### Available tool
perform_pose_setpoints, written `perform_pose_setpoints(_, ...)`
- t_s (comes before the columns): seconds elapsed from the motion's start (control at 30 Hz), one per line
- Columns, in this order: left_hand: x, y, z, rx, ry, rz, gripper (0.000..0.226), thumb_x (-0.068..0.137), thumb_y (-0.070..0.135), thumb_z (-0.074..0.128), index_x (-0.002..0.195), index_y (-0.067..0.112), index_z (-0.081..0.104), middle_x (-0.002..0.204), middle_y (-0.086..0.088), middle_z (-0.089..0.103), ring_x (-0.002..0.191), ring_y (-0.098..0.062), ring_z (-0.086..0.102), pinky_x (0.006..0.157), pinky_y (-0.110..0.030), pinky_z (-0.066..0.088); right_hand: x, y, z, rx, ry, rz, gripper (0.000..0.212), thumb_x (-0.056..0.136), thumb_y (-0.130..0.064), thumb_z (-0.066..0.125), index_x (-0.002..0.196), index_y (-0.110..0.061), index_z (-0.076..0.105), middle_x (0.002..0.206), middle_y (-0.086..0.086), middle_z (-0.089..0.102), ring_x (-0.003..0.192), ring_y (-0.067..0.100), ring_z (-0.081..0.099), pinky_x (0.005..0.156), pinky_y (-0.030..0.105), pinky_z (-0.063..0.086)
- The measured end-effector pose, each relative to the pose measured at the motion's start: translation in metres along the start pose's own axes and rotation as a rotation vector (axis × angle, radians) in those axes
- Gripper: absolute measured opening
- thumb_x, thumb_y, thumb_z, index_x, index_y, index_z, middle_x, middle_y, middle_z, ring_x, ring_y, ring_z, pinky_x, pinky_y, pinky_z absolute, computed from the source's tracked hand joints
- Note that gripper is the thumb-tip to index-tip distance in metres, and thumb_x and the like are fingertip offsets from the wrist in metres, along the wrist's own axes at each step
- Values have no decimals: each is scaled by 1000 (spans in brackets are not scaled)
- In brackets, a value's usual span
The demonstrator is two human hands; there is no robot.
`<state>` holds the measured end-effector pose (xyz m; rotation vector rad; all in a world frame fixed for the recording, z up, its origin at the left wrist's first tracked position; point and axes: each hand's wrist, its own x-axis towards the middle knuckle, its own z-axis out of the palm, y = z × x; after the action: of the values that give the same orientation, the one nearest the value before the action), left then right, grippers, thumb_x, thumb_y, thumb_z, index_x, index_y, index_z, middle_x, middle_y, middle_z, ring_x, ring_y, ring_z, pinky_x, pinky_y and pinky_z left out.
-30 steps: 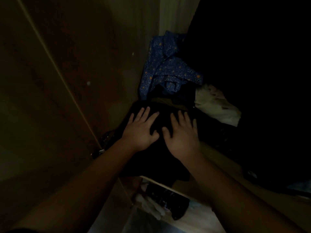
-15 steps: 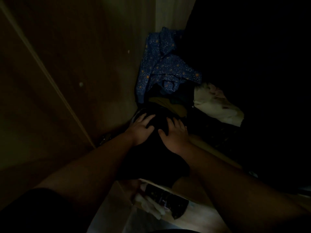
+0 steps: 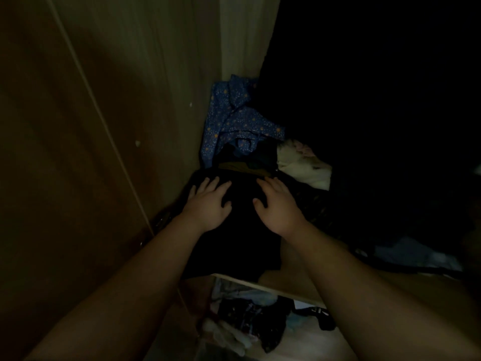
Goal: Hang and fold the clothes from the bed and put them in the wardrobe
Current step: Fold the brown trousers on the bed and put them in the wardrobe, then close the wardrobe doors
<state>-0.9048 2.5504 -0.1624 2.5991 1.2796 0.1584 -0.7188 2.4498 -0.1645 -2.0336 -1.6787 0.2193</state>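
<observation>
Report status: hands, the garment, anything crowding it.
Left hand and right hand flat on the black garment, fingers spread. Garment on the wardrobe shelf. Blue patterned shirt and white cloth bunched behind.

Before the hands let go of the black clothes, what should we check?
1. Left hand flat on the black clothes: ok.
2. Right hand flat on them too: ok.
3. Black clothes fully on the shelf: not ok, the front edge hangs over.
4. Blue shirt out of the way behind: ok.
5. Fold neat: cannot tell, too dark.
</observation>
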Motion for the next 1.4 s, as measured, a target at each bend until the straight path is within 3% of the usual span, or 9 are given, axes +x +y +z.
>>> perform_pose_setpoints(0.1, -25, 14, -4, 66, 69, 14, 65, 101, 50, 37, 159, 34, 12, 168, -1, 4, 154, -24, -3, 123, -54, 0, -36, -9, -26, -101, 71, 14, 65, 99, -52, 39, 157, -25, 28, 165, 4, 25, 153, 26, 13, 123, 54, 15)
perform_pose_setpoints(0.23, -70, 45, -3, 30, 202, -31, 70, 100, 51, 37, 159, 32, 6, 168, -5, 0, 153, -28, -8, 123, -53, -1, -98, -13, -46, -203, -15, 146, 72, 96, -71, 15, 159, -39, 4, 169, -8, 2, 154, 19, -6, 123, 54, 8)
perform_pose_setpoints(0.33, -110, 79, 9, -21, 257, 57, 68, 100, 53, 34, 159, 33, 6, 168, -4, 2, 153, -27, -10, 123, -51, -3, -150, -13, -44, -258, 71, 211, 78, 90, -74, 6, 159, -39, 6, 169, -6, 4, 155, 21, -3, 124, 52, 7)
perform_pose_setpoints(0.53, -167, 123, 43, 47, 139, 174, 70, 99, 61, 24, 159, 34, 0, 168, -3, -3, 153, -25, -14, 123, -51, -7, -248, -1, -45, -301, 83, 289, 78, 92, -71, 11, 160, -33, 12, 169, -1, 10, 155, 22, -2, 124, 48, 9)
perform_pose_setpoints(0.83, -300, 205, 60, 34, 189, 244, 71, 98, 63, 23, 159, 30, 12, 168, -5, 9, 154, -26, -6, 124, -52, 0, -406, -9, -83, -368, 121, 321, 73, 95, -69, 15, 159, -34, 13, 169, -2, 10, 155, 22, 0, 123, 49, 12)
perform_pose_setpoints(0.97, -373, 259, 83, 35, 158, 291, 70, 99, 61, 27, 159, 29, 13, 168, -6, 10, 154, -28, -5, 123, -52, 1, -503, -12, -95, -364, 193, 345, 70, 96, -66, 23, 156, -31, 24, 165, 2, 25, 153, 28, 16, 119, 53, 27)
perform_pose_setpoints(1.1, -437, 316, 99, 54, 114, 388, 78, 90, 68, 10, 158, 32, 14, 167, -4, 14, 155, -27, -1, 123, -53, 5, -599, -13, -120, -341, 176, 406, 70, 96, -67, 19, 159, -37, 10, 169, -4, 10, 155, 21, 0, 124, 49, 12)
perform_pose_setpoints(1.23, -475, 370, 106, 8, 93, 495, 81, 87, 69, 4, 158, 33, 14, 167, -1, 12, 155, -24, -2, 123, -50, 2, -670, -9, -143, -336, 242, 448, 71, 95, -66, 16, 159, -36, 9, 169, -4, 9, 155, 19, -3, 125, 46, 10)
perform_pose_setpoints(1.4, -500, 422, 118, -15, 43, 595, 79, 88, 71, 5, 158, 35, 8, 168, 1, 7, 154, -21, -7, 124, -49, -1, -744, 16, -162, -302, 404, 495, 65, 98, -54, 36, 156, -27, 26, 164, 0, 25, 153, 21, 14, 123, 43, 21)
